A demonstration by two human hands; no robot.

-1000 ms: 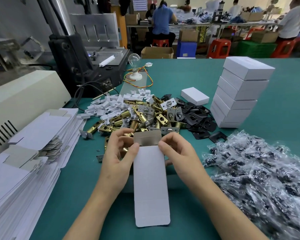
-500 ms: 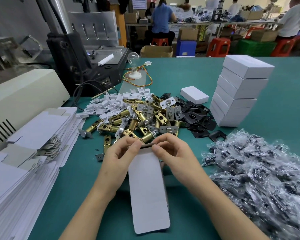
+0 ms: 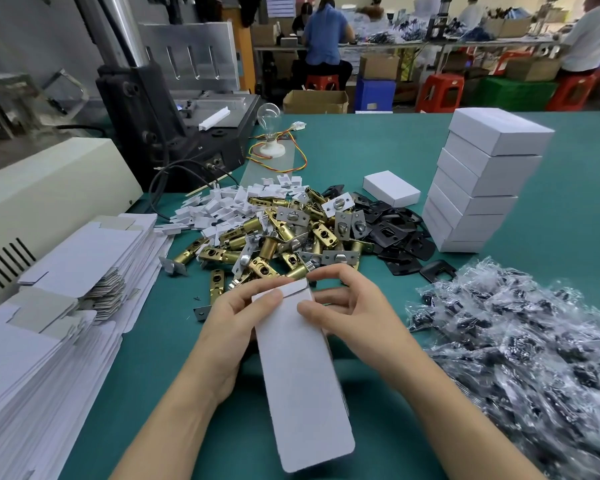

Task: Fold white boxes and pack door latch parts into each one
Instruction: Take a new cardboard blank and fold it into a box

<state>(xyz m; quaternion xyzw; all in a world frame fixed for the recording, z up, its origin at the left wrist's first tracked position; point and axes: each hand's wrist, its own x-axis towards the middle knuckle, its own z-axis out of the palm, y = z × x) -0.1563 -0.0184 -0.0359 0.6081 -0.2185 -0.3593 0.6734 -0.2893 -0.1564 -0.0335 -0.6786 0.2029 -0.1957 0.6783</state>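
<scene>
Between our hands: one white box blank [image 3: 302, 375], left hand [image 3: 236, 323] and right hand [image 3: 354, 310] both pinching its far end, flap creased over, nothing packed in it yet. Beyond the right hand, stack of closed boxes [image 3: 482, 188] done. Just past our fingertips, latch pile [image 3: 281, 237] and black plates [image 3: 395, 233]; flat blanks [image 3: 66, 306] left of the left hand, so we judge most work remains. Green table [image 3: 361, 147], press machine [image 3: 160, 109] far left, workers at benches behind
</scene>
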